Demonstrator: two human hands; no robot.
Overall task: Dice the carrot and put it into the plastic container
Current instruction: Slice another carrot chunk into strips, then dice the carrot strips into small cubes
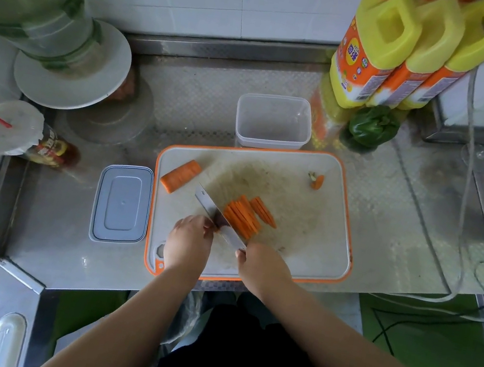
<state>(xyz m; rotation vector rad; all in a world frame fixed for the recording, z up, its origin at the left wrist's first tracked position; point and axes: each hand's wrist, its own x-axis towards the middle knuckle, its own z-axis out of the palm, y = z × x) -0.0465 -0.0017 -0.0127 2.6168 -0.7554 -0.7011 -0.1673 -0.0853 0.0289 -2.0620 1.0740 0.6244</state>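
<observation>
On the white, orange-rimmed cutting board [307,227] lies a fanned stack of carrot slices [242,219], with a second small group [263,211] just right of it. An uncut carrot chunk [180,175] rests at the board's left, and a carrot end [317,181] at its far right. My right hand [262,269] grips the handle of a knife [207,205] whose blade lies along the left side of the slices. My left hand [188,240] has its fingers curled against the blade's near side; what they hold is hidden. The empty clear plastic container [277,105] stands behind the board.
The container's grey lid [122,204] lies left of the board. Yellow bottles [397,49] and a green pepper [372,127] stand at the back right, a plate stack [68,78] and a cup with a straw [14,127] at the left. Cables [466,223] run along the right.
</observation>
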